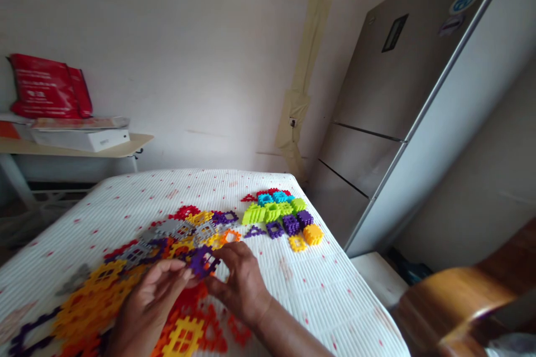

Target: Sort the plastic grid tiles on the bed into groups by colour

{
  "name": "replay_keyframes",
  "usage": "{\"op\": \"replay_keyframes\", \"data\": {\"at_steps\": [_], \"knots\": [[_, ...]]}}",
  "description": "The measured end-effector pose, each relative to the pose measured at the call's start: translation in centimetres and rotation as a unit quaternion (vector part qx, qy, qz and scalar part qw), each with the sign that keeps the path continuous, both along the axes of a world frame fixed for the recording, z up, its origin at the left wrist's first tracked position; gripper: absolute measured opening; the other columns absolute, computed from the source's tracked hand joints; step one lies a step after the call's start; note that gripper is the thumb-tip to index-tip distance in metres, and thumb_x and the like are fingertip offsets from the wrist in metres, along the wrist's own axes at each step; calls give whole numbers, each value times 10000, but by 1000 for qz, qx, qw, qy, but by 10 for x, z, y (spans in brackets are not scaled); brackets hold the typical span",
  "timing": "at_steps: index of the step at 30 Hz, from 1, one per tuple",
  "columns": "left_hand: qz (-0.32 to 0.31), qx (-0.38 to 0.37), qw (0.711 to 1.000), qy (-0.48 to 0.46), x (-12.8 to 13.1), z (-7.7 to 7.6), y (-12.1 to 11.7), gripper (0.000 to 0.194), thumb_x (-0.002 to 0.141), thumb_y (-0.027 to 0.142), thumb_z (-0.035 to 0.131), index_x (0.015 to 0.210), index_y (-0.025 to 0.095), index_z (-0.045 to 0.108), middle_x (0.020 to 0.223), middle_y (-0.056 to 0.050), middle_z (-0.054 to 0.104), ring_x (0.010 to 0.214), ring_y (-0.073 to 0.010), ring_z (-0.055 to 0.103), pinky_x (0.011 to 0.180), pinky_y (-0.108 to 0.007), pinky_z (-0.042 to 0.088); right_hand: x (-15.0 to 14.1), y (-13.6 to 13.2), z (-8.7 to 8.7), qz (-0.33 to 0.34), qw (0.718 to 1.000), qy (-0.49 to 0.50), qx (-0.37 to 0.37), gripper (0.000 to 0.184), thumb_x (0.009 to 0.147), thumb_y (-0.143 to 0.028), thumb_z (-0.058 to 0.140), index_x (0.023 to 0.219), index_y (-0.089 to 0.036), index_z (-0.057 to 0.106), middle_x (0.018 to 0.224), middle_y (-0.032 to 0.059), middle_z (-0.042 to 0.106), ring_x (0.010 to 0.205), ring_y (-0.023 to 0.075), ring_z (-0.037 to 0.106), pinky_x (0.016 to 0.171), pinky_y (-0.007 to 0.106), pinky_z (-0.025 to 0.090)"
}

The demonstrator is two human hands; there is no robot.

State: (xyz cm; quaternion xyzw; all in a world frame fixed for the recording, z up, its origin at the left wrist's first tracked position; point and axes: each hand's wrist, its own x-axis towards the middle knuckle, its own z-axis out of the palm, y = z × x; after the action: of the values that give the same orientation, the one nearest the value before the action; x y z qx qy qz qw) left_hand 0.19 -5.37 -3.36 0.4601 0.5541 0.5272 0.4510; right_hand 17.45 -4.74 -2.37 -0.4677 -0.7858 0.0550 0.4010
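A purple toothed plastic building piece with window-like openings is held up between my two hands, above a heap of loose pieces. My left hand pinches its left edge between thumb and fingertips. At its right edge is my right hand, thumb below and fingers above, closed about the piece. Under and around the hands lies the mixed heap, with yellow pieces, grey pieces, and a yellow window piece on red ones.
Sorted stacks stand to the right: lime green, purple, yellow and blue. The quilted white cloth covers the table. A fridge rises at right, near a wooden chair. A red bag sits on a side table.
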Motion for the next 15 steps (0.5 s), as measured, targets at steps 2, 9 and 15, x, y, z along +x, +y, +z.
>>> {"op": "replay_keyframes", "data": {"at_steps": [2, 9, 15], "knots": [[4, 16, 999, 31, -7, -5, 0, 439, 591, 558, 662, 923, 284, 575, 888, 0, 698, 869, -229, 667, 773, -286, 531, 24, 12, 6, -81, 996, -29, 36, 292, 761, -305, 639, 1032, -198, 619, 982, 73, 627, 910, 217, 548, 820, 348, 422], [81, 137, 958, 237, -32, -23, 2, 231, 703, 535, 556, 821, 352, 633, 868, 37, 713, 810, -239, 672, 805, -312, 511, 124, 49, 8, -390, 905, -168, -10, 150, 810, -215, 543, 849, -143, 669, 844, 111, 646, 851, 228, 553, 753, 316, 378], [99, 138, 953, 250, -28, -22, 2, 226, 700, 536, 543, 794, 357, 644, 857, 32, 721, 801, -249, 674, 733, -308, 525, 137, 56, -6, -430, 872, -222, -73, 148, 791, -212, 551, 779, -131, 675, 815, 111, 651, 805, 225, 577, 662, 292, 364]]}}
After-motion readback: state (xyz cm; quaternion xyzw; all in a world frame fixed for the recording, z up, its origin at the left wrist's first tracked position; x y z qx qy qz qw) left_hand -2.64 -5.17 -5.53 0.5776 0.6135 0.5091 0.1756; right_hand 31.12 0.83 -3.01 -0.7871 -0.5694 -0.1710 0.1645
